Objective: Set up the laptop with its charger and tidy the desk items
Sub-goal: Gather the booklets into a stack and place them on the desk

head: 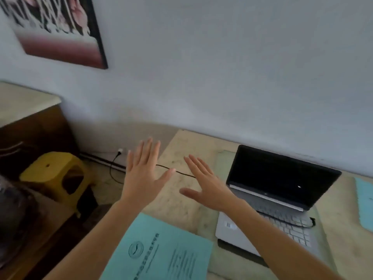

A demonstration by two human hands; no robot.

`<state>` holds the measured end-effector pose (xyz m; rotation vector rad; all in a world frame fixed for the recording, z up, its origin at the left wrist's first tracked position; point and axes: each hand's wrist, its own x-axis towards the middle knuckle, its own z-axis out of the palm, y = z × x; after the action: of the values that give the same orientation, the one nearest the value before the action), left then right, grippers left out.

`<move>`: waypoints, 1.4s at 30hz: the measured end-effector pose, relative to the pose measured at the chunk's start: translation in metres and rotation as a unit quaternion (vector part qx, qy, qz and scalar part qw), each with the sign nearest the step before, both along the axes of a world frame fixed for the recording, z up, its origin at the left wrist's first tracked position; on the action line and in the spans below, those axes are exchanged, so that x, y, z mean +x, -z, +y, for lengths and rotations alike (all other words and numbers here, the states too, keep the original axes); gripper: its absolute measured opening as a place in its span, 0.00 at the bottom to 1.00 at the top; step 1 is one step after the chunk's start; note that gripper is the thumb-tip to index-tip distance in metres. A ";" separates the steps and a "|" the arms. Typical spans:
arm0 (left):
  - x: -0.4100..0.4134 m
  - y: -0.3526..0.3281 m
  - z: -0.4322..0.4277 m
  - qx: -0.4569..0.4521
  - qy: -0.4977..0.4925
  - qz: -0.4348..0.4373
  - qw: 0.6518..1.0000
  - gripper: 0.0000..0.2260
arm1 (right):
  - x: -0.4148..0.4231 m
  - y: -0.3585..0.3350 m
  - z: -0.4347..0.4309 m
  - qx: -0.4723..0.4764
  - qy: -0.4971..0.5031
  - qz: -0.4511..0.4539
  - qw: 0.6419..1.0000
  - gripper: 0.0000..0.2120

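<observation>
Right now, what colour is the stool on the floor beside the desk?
Yellow; the stool shows clearly in the head view.

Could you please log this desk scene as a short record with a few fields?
left hand: open, fingers spread, raised above the desk edge, holding nothing
right hand: open, fingers spread, holding nothing
laptop: lid open, screen dark, on the desk by the wall
cable: black, runs across the desk behind the hands towards a wall plug
papers: teal sheet at the near edge, another at far right
stool: yellow, on the floor left of the desk
</observation>
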<state>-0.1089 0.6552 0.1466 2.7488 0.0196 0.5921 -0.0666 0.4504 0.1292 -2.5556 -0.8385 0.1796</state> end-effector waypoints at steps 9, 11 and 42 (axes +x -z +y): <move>-0.124 0.059 -0.023 -0.064 -0.245 0.101 0.962 0.39 | -0.013 0.057 0.015 0.015 -0.167 0.133 0.977 0.50; -0.147 0.078 -0.029 -0.079 -0.285 0.136 0.946 0.38 | -0.021 0.070 0.019 0.020 -0.170 0.168 0.971 0.49; -0.203 0.215 -0.041 -0.593 -0.511 0.121 0.610 0.13 | -0.035 0.166 0.056 -0.004 -0.113 0.436 0.893 0.22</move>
<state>-0.3119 0.6144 -0.0687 1.2058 1.5063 0.2124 -0.1016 0.5063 -0.0365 -2.0096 -0.7327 1.2813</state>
